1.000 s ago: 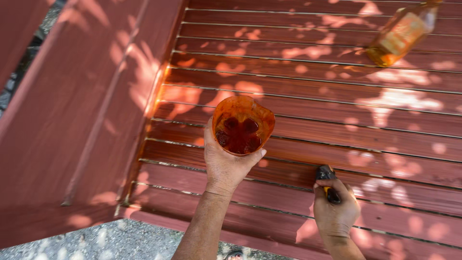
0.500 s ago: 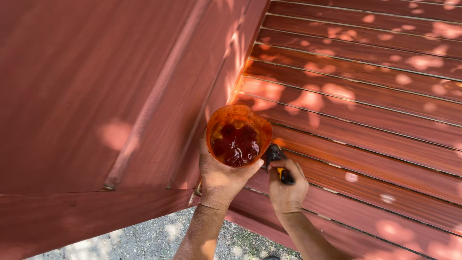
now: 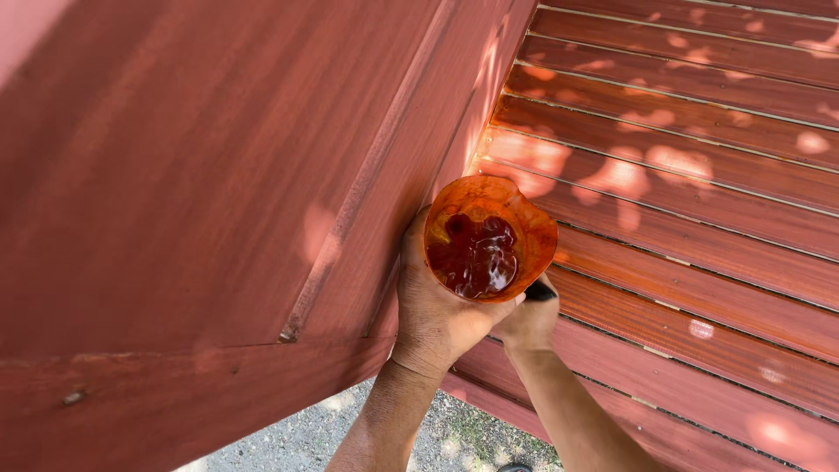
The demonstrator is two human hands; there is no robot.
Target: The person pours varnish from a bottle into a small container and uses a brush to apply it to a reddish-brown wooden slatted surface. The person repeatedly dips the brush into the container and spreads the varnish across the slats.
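Surrounding the hands: a red-brown painted board (image 3: 201,175) fills the left half of the view, tilted, with a raised strip running down it; to the right lie red slats (image 3: 699,175) with thin gaps, dappled with sun patches.
Ground: a strip of gravel (image 3: 419,437) shows between the forearms at the bottom edge.
In the way: the board's lower edge stands just beside the left hand, close against the cup's left side.
Cup: an orange, paint-smeared cup (image 3: 489,238) with dark red liquid pooled in it, held upright above the slats' near edge.
Left hand: the left hand (image 3: 437,306) is wrapped around the cup from below and the left, fingers closed on its wall.
Right hand: the right hand (image 3: 529,322) sits just under and right of the cup, closed round a dark handle (image 3: 539,291); what kind of tool it belongs to cannot be told.
Change: half a second ago the cup sat lower and further left in the view; the board now takes up more of it, and both hands are tucked closer together.
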